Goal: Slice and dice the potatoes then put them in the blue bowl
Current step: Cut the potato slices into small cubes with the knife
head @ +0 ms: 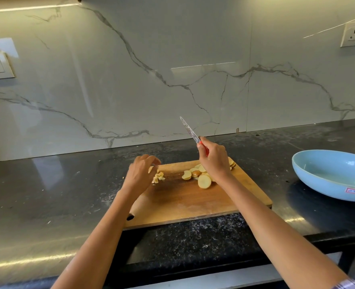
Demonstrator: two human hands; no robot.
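On cutting board (193, 201), potato slices (201, 176) between hands

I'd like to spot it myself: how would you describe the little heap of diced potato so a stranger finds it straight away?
Start at the wooden cutting board on the dark counter. At its far left corner, under the left hand, lies the diced potato. Unlike the round potato slices further right, near the knife hand, these are tiny pale cubes.
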